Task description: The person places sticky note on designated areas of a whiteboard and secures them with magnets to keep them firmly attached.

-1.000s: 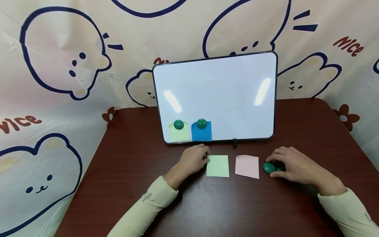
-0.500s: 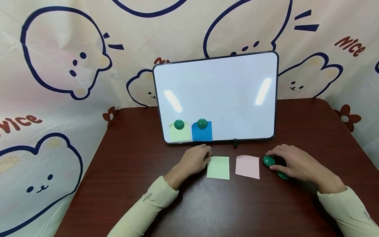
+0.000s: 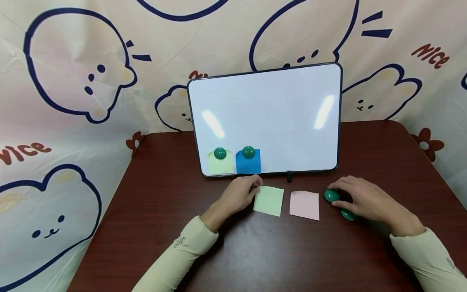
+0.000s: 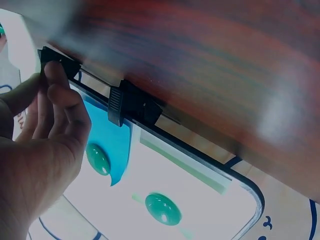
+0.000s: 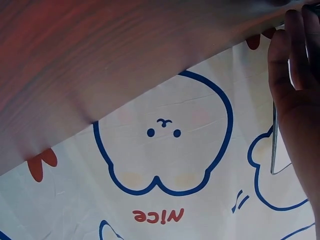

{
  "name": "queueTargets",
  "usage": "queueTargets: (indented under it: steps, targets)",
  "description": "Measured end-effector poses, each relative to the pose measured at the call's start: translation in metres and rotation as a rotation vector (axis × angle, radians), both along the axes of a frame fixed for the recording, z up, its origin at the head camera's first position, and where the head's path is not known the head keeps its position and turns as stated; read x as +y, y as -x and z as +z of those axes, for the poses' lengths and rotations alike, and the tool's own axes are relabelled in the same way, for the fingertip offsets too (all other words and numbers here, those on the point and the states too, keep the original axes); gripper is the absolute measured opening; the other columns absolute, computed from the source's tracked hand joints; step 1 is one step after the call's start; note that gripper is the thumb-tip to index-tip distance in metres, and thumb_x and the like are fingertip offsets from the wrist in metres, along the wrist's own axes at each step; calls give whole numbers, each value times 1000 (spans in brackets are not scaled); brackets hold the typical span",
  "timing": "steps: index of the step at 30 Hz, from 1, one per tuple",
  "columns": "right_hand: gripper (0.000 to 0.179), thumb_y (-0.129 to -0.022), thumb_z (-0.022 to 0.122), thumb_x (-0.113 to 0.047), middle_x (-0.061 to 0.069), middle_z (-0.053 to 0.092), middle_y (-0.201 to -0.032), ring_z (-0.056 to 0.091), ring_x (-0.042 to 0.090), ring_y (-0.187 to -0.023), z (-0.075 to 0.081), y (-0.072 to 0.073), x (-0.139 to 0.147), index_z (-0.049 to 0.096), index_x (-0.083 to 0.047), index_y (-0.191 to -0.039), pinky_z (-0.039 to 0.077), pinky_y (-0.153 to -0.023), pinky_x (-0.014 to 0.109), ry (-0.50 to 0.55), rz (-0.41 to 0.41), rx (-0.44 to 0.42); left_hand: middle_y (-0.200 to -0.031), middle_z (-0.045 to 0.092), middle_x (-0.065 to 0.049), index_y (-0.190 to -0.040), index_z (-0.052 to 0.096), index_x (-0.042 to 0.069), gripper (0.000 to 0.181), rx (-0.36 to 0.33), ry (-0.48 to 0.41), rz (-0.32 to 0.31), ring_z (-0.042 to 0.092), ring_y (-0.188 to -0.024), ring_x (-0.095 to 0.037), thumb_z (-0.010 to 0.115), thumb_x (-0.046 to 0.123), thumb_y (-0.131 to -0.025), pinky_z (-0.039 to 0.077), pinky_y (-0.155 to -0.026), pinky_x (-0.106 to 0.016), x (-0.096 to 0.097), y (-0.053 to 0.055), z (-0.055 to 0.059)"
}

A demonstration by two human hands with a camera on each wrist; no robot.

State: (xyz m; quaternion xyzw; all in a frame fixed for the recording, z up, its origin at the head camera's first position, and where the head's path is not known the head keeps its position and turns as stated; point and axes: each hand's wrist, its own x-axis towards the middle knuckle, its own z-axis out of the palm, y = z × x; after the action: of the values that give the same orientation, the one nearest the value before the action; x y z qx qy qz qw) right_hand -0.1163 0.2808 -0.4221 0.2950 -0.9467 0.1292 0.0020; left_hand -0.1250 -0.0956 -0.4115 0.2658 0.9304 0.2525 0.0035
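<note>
One pale-green note (image 3: 270, 202) before the whiteboard (image 3: 270, 117) is pinched by our left hand (image 3: 238, 194); near the whiteboard's lower right corner, our right hand (image 3: 365, 201) grips a green magnet (image 3: 331, 196).

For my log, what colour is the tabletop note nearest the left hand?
The note is pale green; head view shows it best.

The board (image 3: 270, 115) stands on the table (image 3: 262, 259) with two notes (image 3: 221, 166) under two magnets (image 3: 249, 152) at its lower left, and before it lie a loose note (image 3: 268, 201) by the left hand (image 3: 236, 194) opposite its middle, another note (image 3: 304, 205) opposite its right half, and a third magnet (image 3: 331, 195) and fourth magnet (image 3: 348, 215) by the right hand (image 3: 366, 202) near its right corner.
</note>
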Motion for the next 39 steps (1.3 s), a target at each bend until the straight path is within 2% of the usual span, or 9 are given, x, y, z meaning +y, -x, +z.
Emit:
queueTargets:
  steps: [4,8,14,22,32,39]
  targets:
    - [38,-85,79,-33,-6,68,-112,60,10,-100,0,0,1,69,-20,-119,55,-84,40,2,-5,-6,-103,74,-2,-107,71,11,14,18,-6,26,68,-91,-14,66,8,-95,57,-81,-30,0,0,0]
    - [38,-85,79,-33,-6,68,-112,60,10,-99,-1,1,1,69,-19,-120,55,-83,39,2,-4,-10,-99,74,0,-101,73,13,9,65,-33,41,66,-90,-14,67,10,-95,55,-79,-29,-1,0,-1]
    - [37,-85,80,-33,-7,68,-111,60,10,-99,-1,2,-1,69,-20,-118,55,-83,39,-1,0,2,-95,69,1,-96,72,15,7,134,-74,35,59,-86,-13,66,11,-95,53,-75,-27,-4,0,-2]
    - [37,-84,80,-32,-6,68,-111,60,10,-99,0,2,-1,69,-20,-118,55,-84,40,2,-3,1,-99,71,-1,-101,70,13,7,124,-87,47,63,-89,-14,66,15,-96,54,-77,-29,-2,1,-2]
    - [37,-85,79,-33,-6,68,-111,60,10,-99,1,1,0,69,-20,-118,55,-83,40,-2,-14,-15,-98,72,0,-98,73,15,7,159,-106,60,64,-87,-13,66,17,-96,54,-75,-29,-1,2,-1]
    - [37,-85,80,-32,-6,68,-111,60,10,-99,0,1,1,69,-20,-118,55,-83,39,3,-7,-6,-95,72,1,-96,72,16,4,151,-110,85,63,-86,-12,68,18,-95,53,-74,-27,-1,1,-1]
